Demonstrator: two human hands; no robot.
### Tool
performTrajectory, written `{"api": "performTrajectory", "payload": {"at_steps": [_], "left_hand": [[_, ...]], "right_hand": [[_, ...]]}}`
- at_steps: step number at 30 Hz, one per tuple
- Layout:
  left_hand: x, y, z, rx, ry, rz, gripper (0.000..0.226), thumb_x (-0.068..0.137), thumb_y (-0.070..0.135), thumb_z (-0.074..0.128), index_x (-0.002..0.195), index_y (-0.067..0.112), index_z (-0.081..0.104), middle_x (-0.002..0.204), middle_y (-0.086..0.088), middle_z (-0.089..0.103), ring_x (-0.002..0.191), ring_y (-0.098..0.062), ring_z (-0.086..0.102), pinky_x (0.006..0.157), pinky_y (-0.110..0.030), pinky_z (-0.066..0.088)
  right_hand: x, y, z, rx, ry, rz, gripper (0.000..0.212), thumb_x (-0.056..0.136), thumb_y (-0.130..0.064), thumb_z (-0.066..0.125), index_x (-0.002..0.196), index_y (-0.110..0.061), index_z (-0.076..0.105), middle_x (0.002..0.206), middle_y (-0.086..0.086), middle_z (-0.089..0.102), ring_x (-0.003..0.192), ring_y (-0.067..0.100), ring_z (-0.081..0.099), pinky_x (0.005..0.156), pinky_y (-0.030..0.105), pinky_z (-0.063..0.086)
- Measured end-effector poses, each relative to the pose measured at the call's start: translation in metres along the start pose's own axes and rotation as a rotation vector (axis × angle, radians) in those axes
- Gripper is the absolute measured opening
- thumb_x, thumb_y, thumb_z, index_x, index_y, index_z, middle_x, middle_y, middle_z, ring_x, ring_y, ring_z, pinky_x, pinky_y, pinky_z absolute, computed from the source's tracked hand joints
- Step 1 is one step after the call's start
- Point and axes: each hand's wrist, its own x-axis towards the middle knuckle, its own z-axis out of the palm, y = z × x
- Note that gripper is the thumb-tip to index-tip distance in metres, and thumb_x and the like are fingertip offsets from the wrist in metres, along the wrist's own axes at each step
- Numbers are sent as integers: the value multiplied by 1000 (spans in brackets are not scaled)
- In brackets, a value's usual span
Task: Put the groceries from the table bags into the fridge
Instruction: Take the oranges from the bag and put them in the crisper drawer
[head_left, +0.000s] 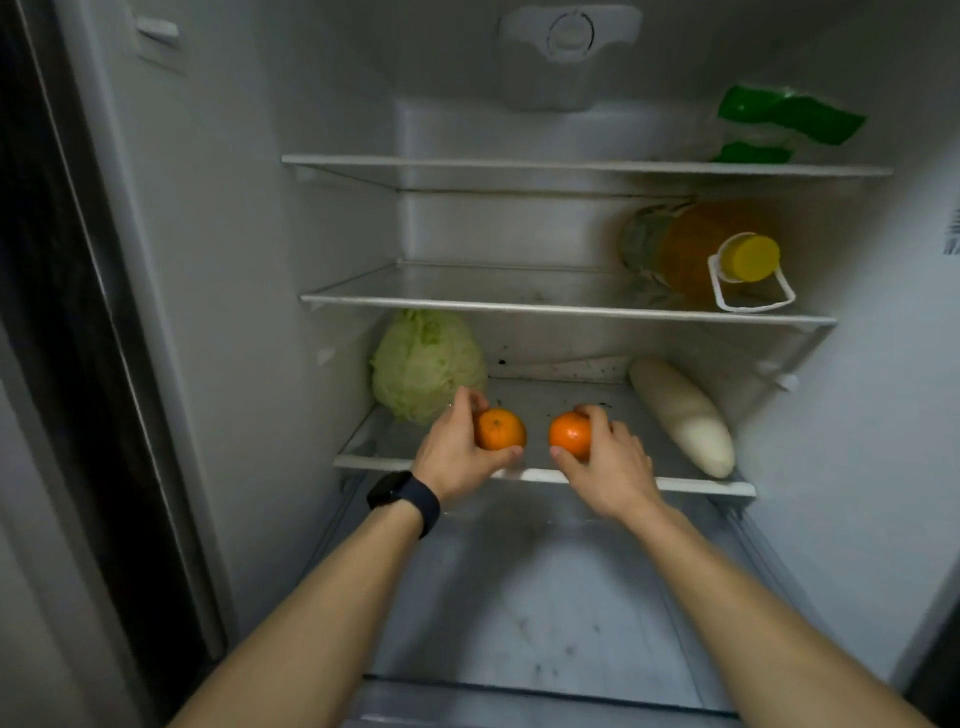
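Inside the open fridge (234, 260), both hands reach to the lowest shelf (701, 486). The left hand (452, 457), with a dark watch (405, 499) on its wrist, curls around the left orange (501, 428) near the front edge of that shelf. The right hand (608, 467) grips the right orange (570, 435) just beside it; the two fruits are apart. At the left end of the shelf sits a pale green cabbage (426, 364), and at its right end lies a white radish (683, 415). On the level above the shelf an amber bottle (701, 254) with a yellow cap lies on its side, and higher up rests a green packet (779, 122).
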Motion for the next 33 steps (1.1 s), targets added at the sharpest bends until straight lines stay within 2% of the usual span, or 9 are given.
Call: {"api": "performTrajectory", "payload": {"at_steps": [4,7,10,13,16,21,25,29,33], "left_hand": [[-9,6,-29,-114,-81,-109,71,68,35,89,127,28,52,114,3,62,98,-13,62,82,-29,54],[-21,2,-49,-192,-333,-216,59,62,41,87,116,28,66,111,0,69,95,-13,68,73,-26,59],[-30,-5,-53,-24,-582,-309,63,62,41,88,118,21,68,111,-4,71,95,-19,72,77,-31,61],[-35,-19,-43,193,-703,-350,59,68,33,89,121,17,68,113,-4,70,94,-16,70,76,-29,61],[-38,-39,-39,325,-661,-399,62,67,32,90,123,18,67,113,-4,69,95,-18,68,79,-34,62],[-41,-69,-40,387,-597,-436,72,61,37,93,124,24,62,119,0,64,98,-18,64,76,-33,60],[-34,-84,-31,351,-519,-392,76,63,36,92,130,26,57,125,2,60,99,-16,58,81,-29,55],[-25,-96,-19,323,-481,-388,76,65,35,90,132,26,55,128,0,60,112,-21,59,93,-34,53],[-19,-103,-6,360,-516,-351,63,71,34,84,128,24,58,125,-1,63,108,-22,60,90,-33,52]], "right_hand": [[-13,-11,-15,142,62,-40,63,85,-53,68,138,-31,44,132,15,54,119,37,53,98,40,43],[-30,-26,-27,256,40,-96,70,71,-67,57,133,-34,52,126,8,62,113,29,58,92,34,44],[-51,-45,-28,222,-111,-168,79,59,-74,44,123,-32,64,114,2,70,106,23,61,85,27,43],[-63,-59,-13,53,-265,-224,71,56,-79,50,110,-36,66,107,-4,71,97,19,64,84,35,53],[-67,-65,6,-116,-396,-263,63,58,-83,57,101,-37,63,103,-3,68,93,20,63,77,36,55],[-51,-65,37,-361,-564,-289,73,66,-74,70,120,-26,61,115,10,65,101,31,62,83,38,55],[-29,-64,66,-369,-563,-224,74,73,-64,74,128,-20,50,123,15,61,110,37,61,79,34,46],[-22,-54,94,-278,-524,-182,75,79,-55,72,136,-18,39,132,15,57,119,37,57,91,38,49],[-22,-39,106,-250,-449,-170,75,84,-53,69,139,-17,35,132,16,55,119,39,55,93,37,46]]}}
